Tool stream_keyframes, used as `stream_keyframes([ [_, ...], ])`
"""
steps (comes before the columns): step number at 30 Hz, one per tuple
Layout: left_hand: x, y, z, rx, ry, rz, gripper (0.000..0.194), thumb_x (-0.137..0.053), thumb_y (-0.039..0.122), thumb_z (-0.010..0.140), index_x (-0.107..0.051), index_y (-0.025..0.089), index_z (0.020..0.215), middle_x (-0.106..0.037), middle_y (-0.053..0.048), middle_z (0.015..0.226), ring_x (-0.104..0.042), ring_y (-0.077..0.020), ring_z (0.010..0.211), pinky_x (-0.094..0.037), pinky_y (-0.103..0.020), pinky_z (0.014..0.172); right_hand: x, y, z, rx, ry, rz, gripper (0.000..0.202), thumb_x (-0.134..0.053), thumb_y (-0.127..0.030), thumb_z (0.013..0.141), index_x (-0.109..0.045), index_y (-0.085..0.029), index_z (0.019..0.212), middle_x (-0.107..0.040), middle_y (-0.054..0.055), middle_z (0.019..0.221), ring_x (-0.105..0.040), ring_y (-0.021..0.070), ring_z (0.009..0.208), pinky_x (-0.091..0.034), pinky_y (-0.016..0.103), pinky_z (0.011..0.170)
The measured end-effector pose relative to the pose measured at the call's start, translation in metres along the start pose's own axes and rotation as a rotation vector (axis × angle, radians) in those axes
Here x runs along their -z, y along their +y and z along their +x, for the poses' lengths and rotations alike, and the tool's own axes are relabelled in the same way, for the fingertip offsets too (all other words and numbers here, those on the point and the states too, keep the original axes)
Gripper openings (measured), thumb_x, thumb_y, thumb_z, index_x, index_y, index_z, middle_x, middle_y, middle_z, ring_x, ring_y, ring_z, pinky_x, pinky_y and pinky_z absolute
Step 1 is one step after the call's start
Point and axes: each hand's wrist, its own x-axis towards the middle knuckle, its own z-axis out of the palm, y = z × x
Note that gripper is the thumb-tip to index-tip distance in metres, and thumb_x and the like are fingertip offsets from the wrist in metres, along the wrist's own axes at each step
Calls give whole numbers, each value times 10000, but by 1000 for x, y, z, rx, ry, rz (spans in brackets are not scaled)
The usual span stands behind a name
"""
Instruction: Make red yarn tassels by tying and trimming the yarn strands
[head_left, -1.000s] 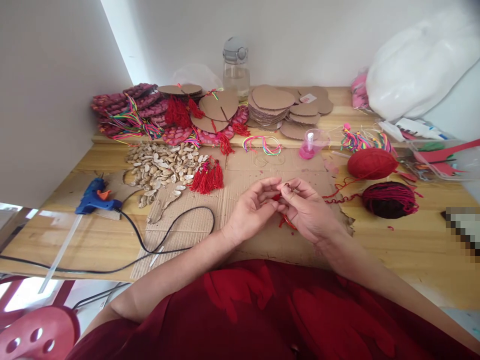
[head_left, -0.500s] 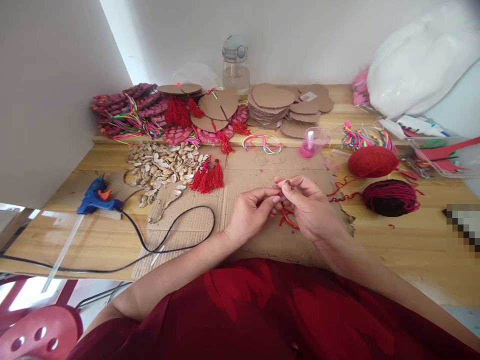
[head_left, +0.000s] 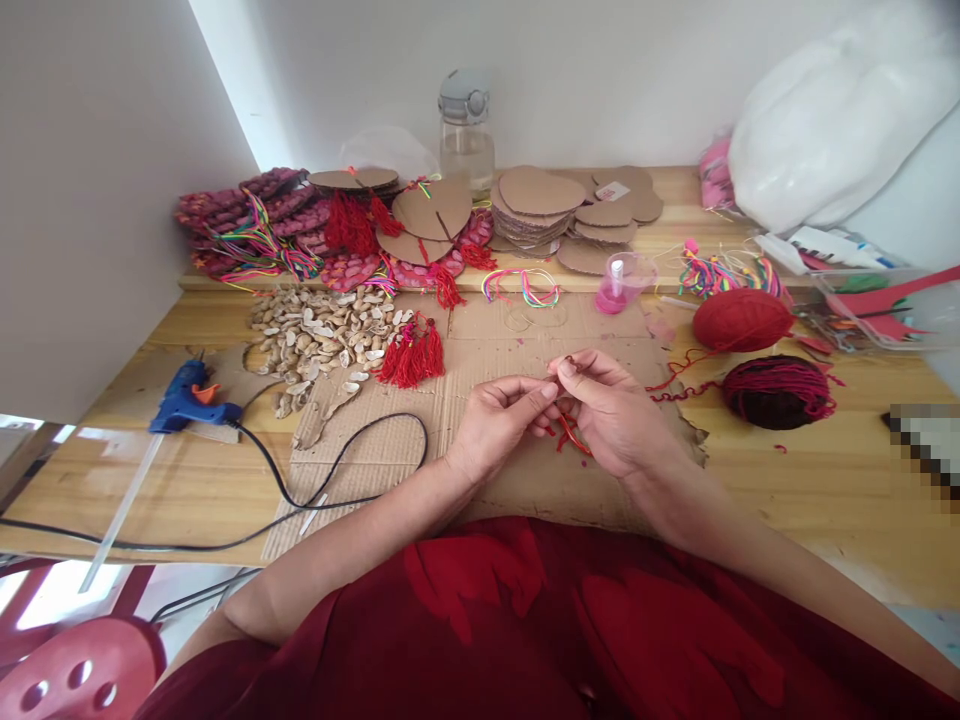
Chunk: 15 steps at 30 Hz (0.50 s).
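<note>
The grip of the right hand (head_left: 619, 412) is closed, thumb against forefinger, on a short bit of dark red yarn (head_left: 571, 362) that pokes up above the fingertips. The left hand (head_left: 495, 422) meets it, its thumb and forefinger also pinched together; what lies between them is too small to tell. The yarn sits where the two hands meet, above the cardboard sheet (head_left: 480, 352). Just below the fingers, a red-orange strand (head_left: 575, 436) shows, partly hidden by the right hand.

To the right of the hands lie a red yarn ball (head_left: 742, 320) and, nearer the person, a dark and magenta yarn ball (head_left: 776, 392), loose ends trailing from them toward the right hand. Beyond the hands are a loop of bright cords (head_left: 541, 291) and a clear cup (head_left: 621, 284) with pink contents. Left of these, red tassels (head_left: 412, 352) lie beside a heap of peanut shells (head_left: 319, 335).

Farther left, a blue glue gun (head_left: 187, 398) rests on the tabletop (head_left: 810, 500). Along the back stand stacked cardboard shapes (head_left: 536, 195) and a lidded bottle (head_left: 466, 140).
</note>
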Motion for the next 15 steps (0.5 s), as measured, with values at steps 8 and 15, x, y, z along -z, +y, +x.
stream_keyframes([
  [8, 3, 2, 0, -67, 69, 97, 211, -714, 343, 783, -707, 132, 767, -629, -3, 603, -518, -71, 521, -412, -202, 510, 13, 8, 3, -154, -109, -10, 268, -820, -422, 756, -725, -188, 847, -664, 11, 818, -586, 122, 694, -465, 263, 622],
  [15, 5, 2, 1, -81, 54, 197, 254, -668, 373, 823, -677, 129, 754, -635, -12, 608, -521, -74, 515, -419, -205, 513, 14, 15, -5, -118, -155, -148, 217, -800, -400, 780, -781, -210, 881, -672, 13, 749, -581, 131, 698, -436, 284, 661],
])
